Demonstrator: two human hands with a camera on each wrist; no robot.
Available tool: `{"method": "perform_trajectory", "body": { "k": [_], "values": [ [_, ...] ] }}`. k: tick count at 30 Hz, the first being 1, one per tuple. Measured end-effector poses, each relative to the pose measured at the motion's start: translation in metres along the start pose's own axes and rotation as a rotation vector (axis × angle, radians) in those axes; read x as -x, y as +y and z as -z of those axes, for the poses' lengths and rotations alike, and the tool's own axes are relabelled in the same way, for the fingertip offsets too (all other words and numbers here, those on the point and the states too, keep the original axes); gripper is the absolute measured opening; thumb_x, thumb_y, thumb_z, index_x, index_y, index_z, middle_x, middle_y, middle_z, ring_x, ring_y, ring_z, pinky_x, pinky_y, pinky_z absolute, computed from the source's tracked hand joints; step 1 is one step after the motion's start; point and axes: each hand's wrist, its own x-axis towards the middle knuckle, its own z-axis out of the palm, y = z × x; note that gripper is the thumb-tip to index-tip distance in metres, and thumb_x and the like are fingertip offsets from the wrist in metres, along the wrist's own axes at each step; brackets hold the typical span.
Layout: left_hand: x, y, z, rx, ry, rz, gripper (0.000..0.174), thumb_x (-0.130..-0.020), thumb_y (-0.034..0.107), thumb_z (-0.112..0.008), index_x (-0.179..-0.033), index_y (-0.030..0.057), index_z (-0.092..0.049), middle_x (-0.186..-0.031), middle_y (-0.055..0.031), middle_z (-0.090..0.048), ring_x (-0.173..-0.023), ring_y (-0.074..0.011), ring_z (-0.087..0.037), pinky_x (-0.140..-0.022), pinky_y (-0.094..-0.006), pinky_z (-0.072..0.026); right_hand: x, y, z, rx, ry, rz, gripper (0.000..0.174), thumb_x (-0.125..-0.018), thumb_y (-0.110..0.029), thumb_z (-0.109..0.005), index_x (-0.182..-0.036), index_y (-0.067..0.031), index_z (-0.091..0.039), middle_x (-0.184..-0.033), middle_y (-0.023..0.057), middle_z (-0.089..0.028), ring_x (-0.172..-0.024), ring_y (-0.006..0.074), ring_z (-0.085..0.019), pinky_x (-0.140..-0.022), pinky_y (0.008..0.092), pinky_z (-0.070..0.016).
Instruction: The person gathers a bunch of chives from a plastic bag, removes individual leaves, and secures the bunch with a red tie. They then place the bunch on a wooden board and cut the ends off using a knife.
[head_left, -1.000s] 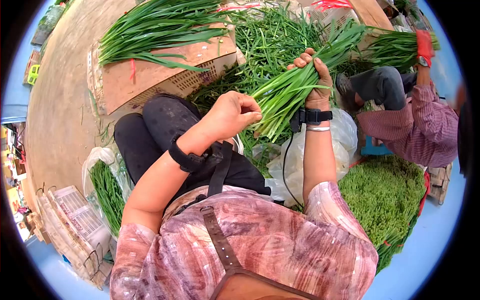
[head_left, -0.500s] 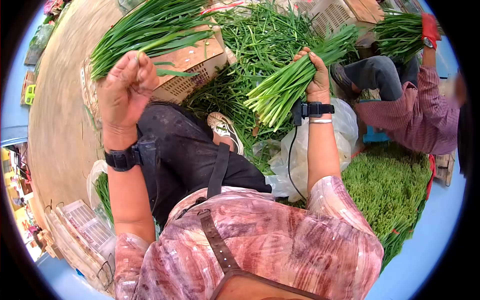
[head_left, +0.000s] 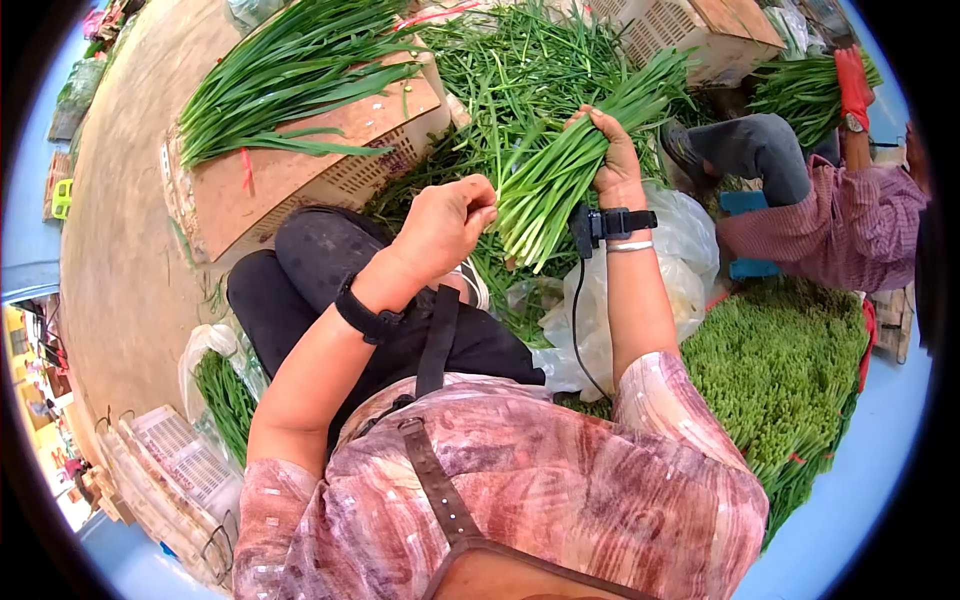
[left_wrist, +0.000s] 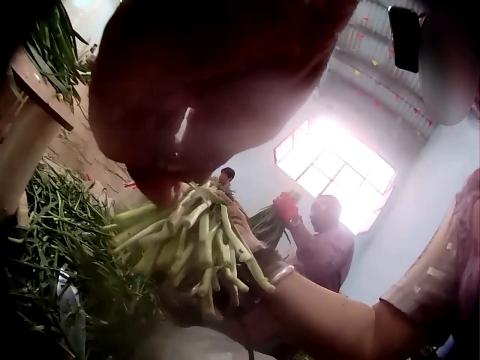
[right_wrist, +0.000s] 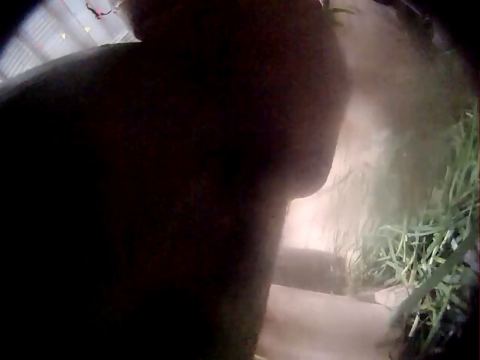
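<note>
A bunch of garlic chives [head_left: 560,195] with long flat leaves is gripped by my right hand [head_left: 615,155], its pale cut ends pointing down toward my lap. My left hand [head_left: 445,225] is at the left edge of those stalks, thumb and forefinger pinching a chive stalk at the bunch's edge. In the left wrist view the chive ends [left_wrist: 199,244] fan out just below the dark left fingertips [left_wrist: 161,187]. The right wrist view is mostly blocked by a dark shape close to the camera.
A board-topped crate [head_left: 300,185] bears a pile of long chives [head_left: 290,75]. Loose chives [head_left: 525,70] heap in front of me. Clear plastic [head_left: 675,270] lies by my right forearm. At right are a seated person [head_left: 830,220] and a pale green mass of stalks [head_left: 790,380].
My left hand swung out left over the board with a strand pinched in it, then came back to the bunch. The right hand keeps its grip and has shifted slightly left.
</note>
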Motion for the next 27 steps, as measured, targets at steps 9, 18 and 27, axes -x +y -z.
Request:
{"method": "perform_trajectory", "body": {
  "k": [9, 18, 27],
  "values": [
    [0.006, 0.009, 0.085, 0.261, -0.043, 0.131, 0.006, -0.086, 0.002, -0.056, -0.082, 0.0006, -0.06, -0.07, -0.0009, -0.06, -0.062, -0.006, -0.055, -0.057, -0.0203, -0.0462, 0.005, -0.013, 0.019, -0.055, 0.023, 0.099, 0.027, -0.082, -0.007, -0.064, -0.106, 0.0017, -0.055, -0.094, 0.0136, -0.06, -0.091, 0.03, -0.059, -0.085, 0.0425, -0.0503],
    [-0.063, 0.048, 0.167, 0.065, 0.188, -0.219, 0.021, -0.089, 0.021, -0.06, -0.09, -0.0002, -0.06, -0.077, -0.0033, -0.062, -0.066, -0.0099, -0.054, -0.062, -0.0224, -0.0446, 0.049, -0.076, 0.072, -0.083, -0.056, 0.291, 0.026, -0.08, -0.008, -0.065, -0.103, -0.0032, -0.055, -0.091, 0.0067, -0.055, -0.09, 0.0255, -0.056, -0.087, 0.0408, -0.0467],
    [-0.127, 0.056, 0.053, -0.397, -0.031, -0.145, 0.103, -0.074, 0.061, -0.067, -0.138, -0.0089, -0.028, -0.131, -0.0311, -0.046, -0.119, -0.03, -0.05, -0.102, -0.0363, -0.0368, 0.062, -0.058, 0.01, -0.149, -0.29, 0.17, 0.024, -0.084, -0.012, -0.061, -0.107, -0.0046, -0.055, -0.092, 0.0045, -0.057, -0.093, 0.0224, -0.054, -0.088, 0.0415, -0.045]
  ]
}}
